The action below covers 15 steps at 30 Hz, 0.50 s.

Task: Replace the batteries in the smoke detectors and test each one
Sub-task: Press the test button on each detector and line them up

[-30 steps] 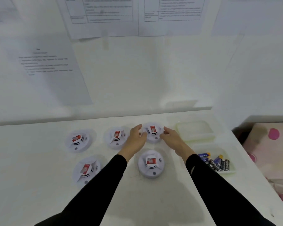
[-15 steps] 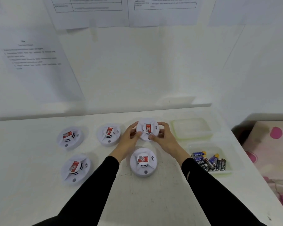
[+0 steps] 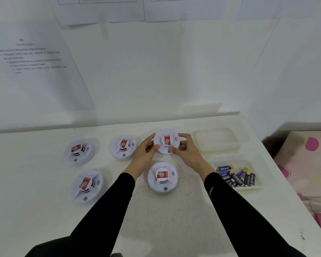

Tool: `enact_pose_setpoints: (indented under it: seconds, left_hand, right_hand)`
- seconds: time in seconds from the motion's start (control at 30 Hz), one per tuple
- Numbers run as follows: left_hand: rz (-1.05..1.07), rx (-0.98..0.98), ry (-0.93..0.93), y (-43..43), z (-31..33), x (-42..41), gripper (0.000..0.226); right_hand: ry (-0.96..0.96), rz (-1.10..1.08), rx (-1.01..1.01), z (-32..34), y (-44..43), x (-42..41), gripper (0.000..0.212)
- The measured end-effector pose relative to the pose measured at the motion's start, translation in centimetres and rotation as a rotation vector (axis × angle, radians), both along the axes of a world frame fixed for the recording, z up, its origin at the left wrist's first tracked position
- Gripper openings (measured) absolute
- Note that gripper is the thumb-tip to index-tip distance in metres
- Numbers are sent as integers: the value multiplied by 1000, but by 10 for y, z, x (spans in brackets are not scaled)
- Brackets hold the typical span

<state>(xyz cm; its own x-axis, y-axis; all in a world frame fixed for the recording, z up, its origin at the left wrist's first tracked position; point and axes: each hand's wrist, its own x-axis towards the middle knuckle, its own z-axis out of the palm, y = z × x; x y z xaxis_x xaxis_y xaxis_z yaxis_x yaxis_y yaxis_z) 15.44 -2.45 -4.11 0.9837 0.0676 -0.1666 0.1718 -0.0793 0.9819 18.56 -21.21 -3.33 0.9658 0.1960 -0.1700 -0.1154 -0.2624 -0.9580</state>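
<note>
Gripping the round white smoke detector (image 3: 166, 141) from both sides, your left hand (image 3: 144, 157) and right hand (image 3: 188, 152) curl round its rim at the back of the surface (image 3: 165, 216); a red label sits on its raised centre.

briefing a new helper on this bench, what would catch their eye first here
The left hand and right hand grip one smoke detector by its rim, at the back of the white table. To its left and nearer lie four more detectors with red labels. A clear tray of loose batteries sits at the right.
</note>
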Motion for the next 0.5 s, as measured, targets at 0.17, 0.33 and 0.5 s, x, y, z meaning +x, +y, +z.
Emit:
enact_pose_setpoints:
  seconds: [0.17, 0.33, 0.5]
  left_hand:
    - [4, -4, -11, -1, 0, 0, 48]
    - [5, 2, -12, 0, -2, 0, 50]
    - [9, -19, -16, -1, 0, -1, 48]
  right_hand:
    - [-3, 1, 16, -2, 0, 1, 62]
    - [-5, 3, 24, -2, 0, 1, 62]
    - [-3, 3, 28, -2, 0, 1, 62]
